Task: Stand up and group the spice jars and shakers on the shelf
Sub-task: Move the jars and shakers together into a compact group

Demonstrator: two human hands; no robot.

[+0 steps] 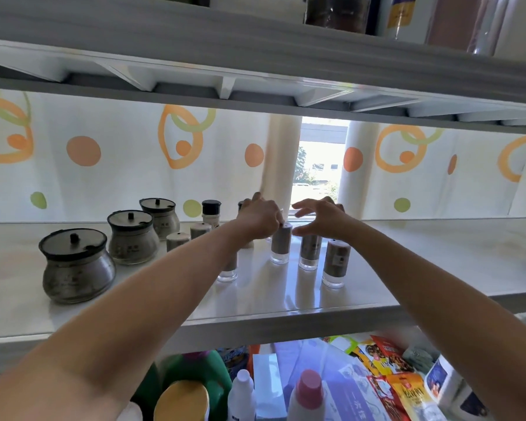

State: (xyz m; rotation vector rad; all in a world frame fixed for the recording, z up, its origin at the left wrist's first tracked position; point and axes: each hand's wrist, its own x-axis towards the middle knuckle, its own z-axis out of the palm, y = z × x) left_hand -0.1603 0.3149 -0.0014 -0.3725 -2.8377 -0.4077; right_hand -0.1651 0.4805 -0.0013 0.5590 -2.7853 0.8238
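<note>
On the white shelf [422,268] several grey shakers with clear bases stand upright. My left hand [260,215] reaches over them with curled fingers that touch the top of the middle shaker [280,246]. My right hand [319,217] hovers open, fingers spread, above the second shaker [310,252]. A third shaker [335,264] stands to the right, and a fourth [227,270] is partly hidden under my left forearm. At left stand three round lidded jars [76,265] [132,241] [160,217], two small shakers [178,241] [200,230] and a black-capped bottle [210,212].
An upper shelf [255,71] hangs low overhead. A patterned curtain [104,153] with a window gap closes the back. Below the shelf lie bottles [242,396] and snack packets [389,369]. The shelf's right half holds nothing.
</note>
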